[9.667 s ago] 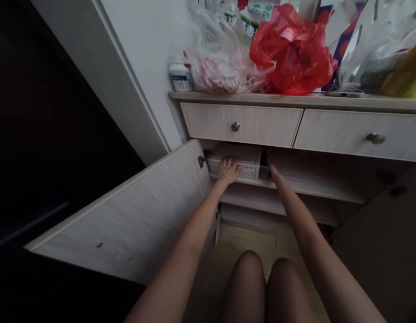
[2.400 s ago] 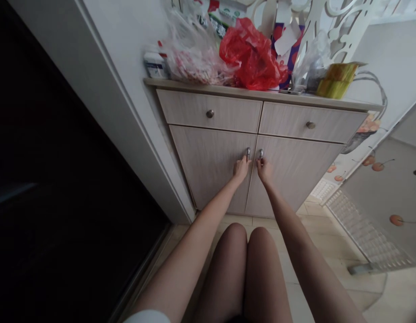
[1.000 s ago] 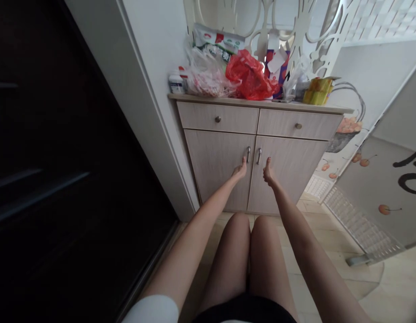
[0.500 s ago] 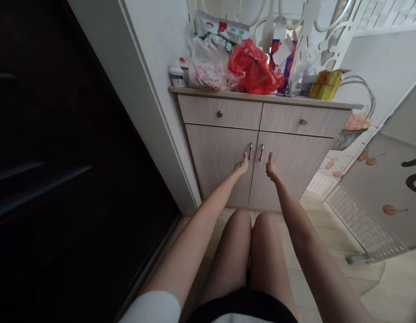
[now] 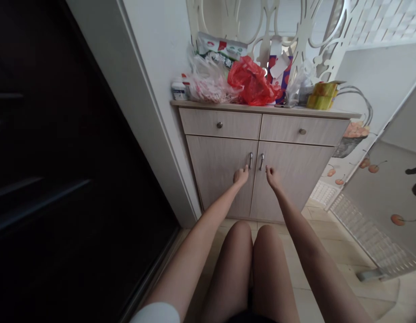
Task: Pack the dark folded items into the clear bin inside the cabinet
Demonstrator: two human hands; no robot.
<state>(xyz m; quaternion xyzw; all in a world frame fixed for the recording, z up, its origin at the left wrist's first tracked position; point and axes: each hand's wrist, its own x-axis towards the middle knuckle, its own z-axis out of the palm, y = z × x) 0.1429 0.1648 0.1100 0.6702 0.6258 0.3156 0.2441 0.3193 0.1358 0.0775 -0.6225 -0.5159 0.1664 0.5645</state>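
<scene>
My left hand [image 5: 240,176] and my right hand [image 5: 271,176] are stretched out side by side in front of a pale wood cabinet [image 5: 214,188]. Both of its doors are closed. Each hand sits just below one of the two metal door handles [image 5: 250,160], a little off them. The fingers of both hands look loosely curled with the thumbs up, and nothing is in them. Two closed drawers with round knobs [image 5: 220,125] run above the doors. My bare knees [image 5: 251,251] are low in the view.
On the cabinet top lie a red plastic bag [image 5: 251,83], a clear bag [image 5: 208,83], a white bottle [image 5: 178,89] and a yellow-green pack [image 5: 320,95]. A dark doorway [image 5: 59,179] is at left, a cherry-patterned panel [image 5: 389,193] at right.
Earlier the doors stood open with my hands on a box on the shelf. The doors were then closed. In the last second my hands have dropped slightly below the handles.
</scene>
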